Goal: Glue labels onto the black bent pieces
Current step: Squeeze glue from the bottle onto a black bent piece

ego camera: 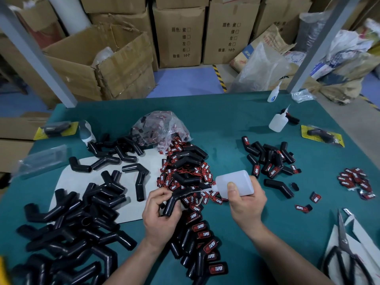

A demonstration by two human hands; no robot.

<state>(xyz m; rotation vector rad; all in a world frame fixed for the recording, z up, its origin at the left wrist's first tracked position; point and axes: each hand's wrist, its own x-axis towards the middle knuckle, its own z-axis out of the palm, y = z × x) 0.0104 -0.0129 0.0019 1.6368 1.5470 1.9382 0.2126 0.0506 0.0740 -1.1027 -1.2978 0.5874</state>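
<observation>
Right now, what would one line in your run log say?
step: gluing | left hand: holds black bent piece | right hand: holds glue bottle, nozzle at piece | labels: heaped on table

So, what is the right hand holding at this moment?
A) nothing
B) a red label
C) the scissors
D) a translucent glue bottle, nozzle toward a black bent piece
D: the right hand grips the glue bottle, its nozzle aimed at the black bent piece held by the left hand; the scissors lie untouched.

Glossy black bent pieces point(67, 233), translucent plastic bottle point(236, 183)
</observation>
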